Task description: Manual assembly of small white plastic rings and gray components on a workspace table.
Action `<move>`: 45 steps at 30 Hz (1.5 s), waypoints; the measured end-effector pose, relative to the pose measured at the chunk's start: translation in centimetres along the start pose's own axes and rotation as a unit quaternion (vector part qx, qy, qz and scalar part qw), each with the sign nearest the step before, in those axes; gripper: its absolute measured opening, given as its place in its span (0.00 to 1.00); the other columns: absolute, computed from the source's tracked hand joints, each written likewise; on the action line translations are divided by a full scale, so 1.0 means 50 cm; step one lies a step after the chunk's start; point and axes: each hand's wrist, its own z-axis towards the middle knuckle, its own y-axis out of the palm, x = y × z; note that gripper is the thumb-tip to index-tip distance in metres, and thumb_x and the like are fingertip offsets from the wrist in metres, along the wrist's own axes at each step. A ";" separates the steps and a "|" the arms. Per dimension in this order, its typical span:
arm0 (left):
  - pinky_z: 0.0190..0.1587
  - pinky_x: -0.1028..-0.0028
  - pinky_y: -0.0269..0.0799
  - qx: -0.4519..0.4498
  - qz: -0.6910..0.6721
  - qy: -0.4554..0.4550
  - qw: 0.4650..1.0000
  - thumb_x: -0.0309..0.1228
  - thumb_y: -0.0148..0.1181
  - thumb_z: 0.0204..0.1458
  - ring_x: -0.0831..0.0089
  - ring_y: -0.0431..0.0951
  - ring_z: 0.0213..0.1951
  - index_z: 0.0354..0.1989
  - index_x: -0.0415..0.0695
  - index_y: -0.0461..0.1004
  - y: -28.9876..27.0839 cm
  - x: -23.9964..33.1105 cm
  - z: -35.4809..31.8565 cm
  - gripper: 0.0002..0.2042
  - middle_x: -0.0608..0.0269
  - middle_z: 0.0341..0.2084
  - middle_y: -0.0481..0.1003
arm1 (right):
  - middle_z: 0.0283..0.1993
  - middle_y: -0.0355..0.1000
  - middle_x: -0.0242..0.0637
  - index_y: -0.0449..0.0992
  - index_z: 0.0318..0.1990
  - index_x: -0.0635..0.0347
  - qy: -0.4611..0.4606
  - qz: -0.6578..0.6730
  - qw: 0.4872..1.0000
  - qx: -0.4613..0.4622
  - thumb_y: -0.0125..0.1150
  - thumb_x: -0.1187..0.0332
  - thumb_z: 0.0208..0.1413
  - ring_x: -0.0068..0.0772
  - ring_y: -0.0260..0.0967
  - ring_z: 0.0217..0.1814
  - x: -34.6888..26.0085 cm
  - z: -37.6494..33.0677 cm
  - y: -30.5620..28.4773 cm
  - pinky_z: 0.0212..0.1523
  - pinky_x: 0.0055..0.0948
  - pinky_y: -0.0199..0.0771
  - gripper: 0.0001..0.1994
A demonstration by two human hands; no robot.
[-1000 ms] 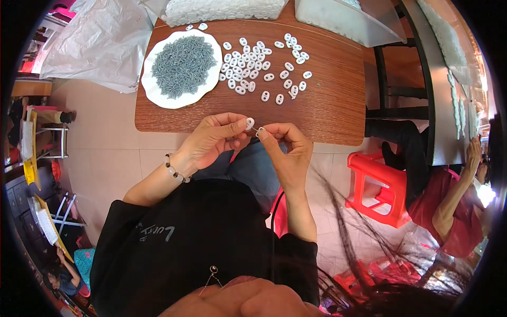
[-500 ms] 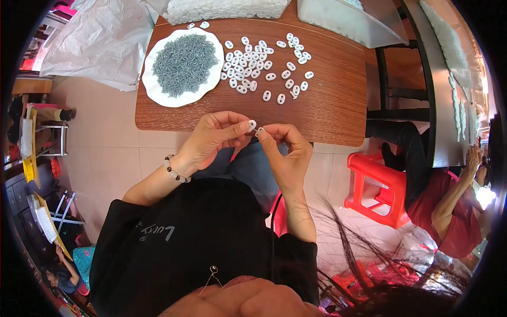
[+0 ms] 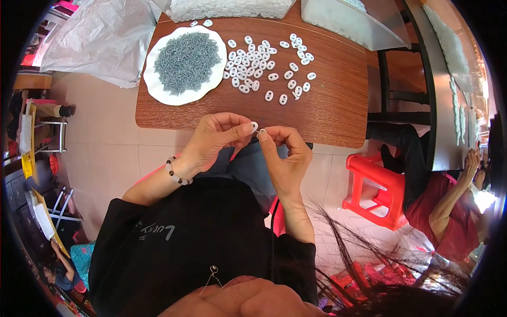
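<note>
Left hand [image 3: 214, 140]: thumb-index pinched on white oval two-holed plastic piece [image 3: 254, 126] | right hand [image 3: 288, 158], 4 o'clock: pinched on second white piece [image 3: 261, 130], mostly hidden

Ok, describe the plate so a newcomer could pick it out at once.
Start at the brown tabletop. On its left part, beside scattered white two-holed pieces, sits the white plate, heaped with small grey pieces. Its broad, round shape and wavy rim set it apart from those small loose neighbours.
</note>
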 end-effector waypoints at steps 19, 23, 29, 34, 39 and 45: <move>0.34 0.82 0.70 0.002 0.004 -0.003 1.000 0.31 0.64 0.53 0.83 0.75 0.32 0.39 0.41 0.78 0.013 -0.010 0.002 0.09 0.67 0.33 0.78 | 0.31 0.74 0.28 0.77 0.34 0.65 -0.013 -0.014 1.000 -0.007 0.66 0.75 0.50 0.15 0.66 0.33 0.000 -0.006 -0.003 0.37 0.17 0.66 0.06; 0.34 0.82 0.70 -0.003 0.008 0.001 1.000 0.31 0.64 0.53 0.83 0.75 0.32 0.40 0.40 0.78 0.005 -0.011 0.003 0.09 0.66 0.33 0.79 | 0.31 0.74 0.28 0.76 0.34 0.65 -0.006 -0.003 1.000 -0.013 0.66 0.76 0.51 0.14 0.65 0.33 0.005 -0.005 -0.004 0.36 0.16 0.65 0.05; 0.33 0.82 0.72 -0.012 -0.037 -0.039 0.999 0.31 0.64 0.53 0.82 0.75 0.30 0.40 0.40 0.78 0.006 0.014 -0.007 0.09 0.66 0.33 0.79 | 0.33 0.74 0.30 0.75 0.37 0.66 0.043 0.108 0.992 -0.039 0.64 0.78 0.52 0.15 0.67 0.34 0.006 -0.005 -0.005 0.37 0.15 0.67 0.06; 0.33 0.82 0.73 -0.014 -0.045 -0.034 0.998 0.31 0.64 0.53 0.82 0.75 0.29 0.41 0.39 0.77 0.010 0.014 -0.009 0.10 0.65 0.33 0.78 | 0.34 0.74 0.31 0.75 0.38 0.67 0.042 0.149 0.987 -0.040 0.62 0.80 0.53 0.16 0.68 0.35 0.013 -0.005 -0.003 0.38 0.15 0.68 0.06; 0.33 0.81 0.73 -0.015 -0.046 -0.023 0.999 0.31 0.63 0.54 0.82 0.75 0.29 0.41 0.39 0.77 0.007 0.006 -0.007 0.10 0.65 0.33 0.78 | 0.34 0.73 0.31 0.75 0.38 0.67 0.065 0.178 0.981 -0.041 0.61 0.80 0.54 0.15 0.68 0.35 0.023 -0.005 -0.001 0.38 0.15 0.68 0.04; 0.33 0.81 0.72 -0.028 -0.023 0.004 0.999 0.31 0.64 0.54 0.82 0.75 0.29 0.43 0.39 0.78 -0.002 -0.003 -0.005 0.11 0.65 0.33 0.79 | 0.33 0.74 0.29 0.76 0.37 0.66 0.084 0.186 0.978 -0.038 0.63 0.78 0.54 0.14 0.65 0.34 0.015 -0.005 0.004 0.38 0.16 0.65 0.04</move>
